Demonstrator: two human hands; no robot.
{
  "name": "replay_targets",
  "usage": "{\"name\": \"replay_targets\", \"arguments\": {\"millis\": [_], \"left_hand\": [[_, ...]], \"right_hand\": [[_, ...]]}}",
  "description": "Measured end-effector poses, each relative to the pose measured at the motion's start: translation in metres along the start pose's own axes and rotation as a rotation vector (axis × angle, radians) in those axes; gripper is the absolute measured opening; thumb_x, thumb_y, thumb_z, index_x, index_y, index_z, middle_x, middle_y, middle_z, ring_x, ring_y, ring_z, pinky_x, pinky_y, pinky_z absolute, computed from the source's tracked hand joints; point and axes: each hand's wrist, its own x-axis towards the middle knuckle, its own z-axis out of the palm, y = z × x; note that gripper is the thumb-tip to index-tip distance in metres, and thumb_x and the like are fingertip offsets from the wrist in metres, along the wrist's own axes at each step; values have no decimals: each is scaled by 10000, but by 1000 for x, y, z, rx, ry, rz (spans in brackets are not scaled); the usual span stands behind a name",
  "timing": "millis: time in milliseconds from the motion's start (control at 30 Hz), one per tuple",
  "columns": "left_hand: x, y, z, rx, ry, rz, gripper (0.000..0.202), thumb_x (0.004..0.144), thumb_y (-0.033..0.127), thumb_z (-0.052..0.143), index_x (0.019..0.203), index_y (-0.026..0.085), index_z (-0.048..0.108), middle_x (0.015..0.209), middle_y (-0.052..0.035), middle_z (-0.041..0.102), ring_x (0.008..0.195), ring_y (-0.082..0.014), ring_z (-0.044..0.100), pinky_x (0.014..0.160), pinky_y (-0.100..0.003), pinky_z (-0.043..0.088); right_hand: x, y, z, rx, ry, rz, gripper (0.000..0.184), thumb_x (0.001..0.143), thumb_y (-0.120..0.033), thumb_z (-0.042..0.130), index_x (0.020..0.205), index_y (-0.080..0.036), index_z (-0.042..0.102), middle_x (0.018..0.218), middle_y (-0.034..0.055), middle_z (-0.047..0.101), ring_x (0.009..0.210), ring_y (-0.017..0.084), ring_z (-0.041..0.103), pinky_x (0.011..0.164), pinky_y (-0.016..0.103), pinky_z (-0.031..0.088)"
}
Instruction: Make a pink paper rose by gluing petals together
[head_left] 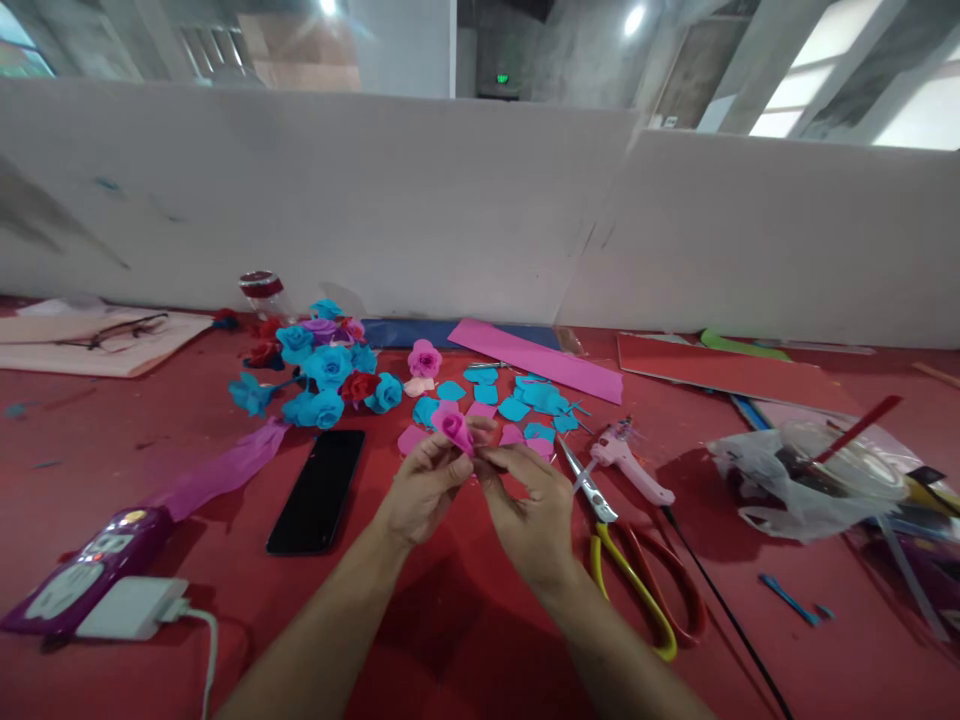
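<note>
Both hands meet over the red table (465, 610), pinching a small pink paper flower (455, 427) between them. My left hand (422, 490) holds the rolled bud from the left with closed fingers. My right hand (525, 500) grips its right side, fingers curled. Just beyond lie cut pink petals (411, 438) and blue petals (534, 397). One finished pink rose (424, 359) sits further back.
A heap of blue, red and purple paper roses (322, 372) lies at the left, a black phone (317, 490) beside my left arm. Scissors (634, 560) and a pink glue gun (628, 460) lie to the right. A power strip (90, 575) and a plastic bag (795, 480) flank the table.
</note>
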Motion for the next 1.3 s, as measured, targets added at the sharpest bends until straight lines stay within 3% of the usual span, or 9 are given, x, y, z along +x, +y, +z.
{"name": "replay_targets", "arguments": {"millis": [133,300,400,500,633,767,933,1133,1300], "left_hand": [[3,-4,2,26,102,48,271,622,175,758,885,225,716,955,-31,685,901,-161,607,791,-260,478],[5,-7,3,119,165,112,246,617,138,746,843,235,738,850,-6,683,873,-147,601,821,-263,466],[5,-7,2,235,196,172,207,635,136,726,818,231,745,919,-8,666,924,-155,581,812,-254,465],[4,-8,0,362,270,174,198,641,159,720,826,225,748,950,-16,674,931,-170,583,822,-272,465],[6,-11,-2,363,347,91,129,618,193,740,744,218,753,749,-5,706,790,-154,610,788,-274,471],[7,-13,-3,311,337,40,124,606,202,752,729,220,752,689,7,708,706,-128,605,740,-249,474],[5,-13,0,285,301,11,146,600,201,759,745,215,756,718,0,719,695,-126,607,730,-248,476],[7,-16,-1,200,271,-22,87,604,167,751,690,174,740,654,-8,687,679,-132,611,722,-260,472],[7,-15,0,183,279,-34,85,589,168,759,671,161,735,633,-9,672,665,-124,601,713,-253,468]], "right_hand": [[1,4,1,20,46,71,176,791,-128,609,895,-229,708,854,18,717,783,152,652,725,267,512],[0,12,7,115,28,239,162,784,-171,614,897,-234,713,903,12,733,803,162,669,747,282,524],[1,16,9,149,-18,318,187,773,-146,583,903,-215,698,883,18,730,789,164,669,736,290,530],[4,17,7,125,-34,294,248,728,-72,532,909,-184,659,887,38,709,794,163,656,753,303,522],[8,13,2,132,19,240,189,715,-104,562,882,-181,608,849,37,676,771,156,641,726,293,521],[7,10,2,120,17,234,110,750,-188,609,859,-182,621,832,39,678,758,152,640,718,287,518],[5,10,1,67,44,221,97,769,-182,586,834,-188,658,780,24,682,712,143,620,667,267,503],[11,10,0,220,30,369,93,770,-190,566,772,-178,658,718,8,666,654,131,614,624,245,495],[11,10,-1,241,28,323,103,762,-160,552,788,-181,649,742,9,662,675,130,613,647,252,498]]}}
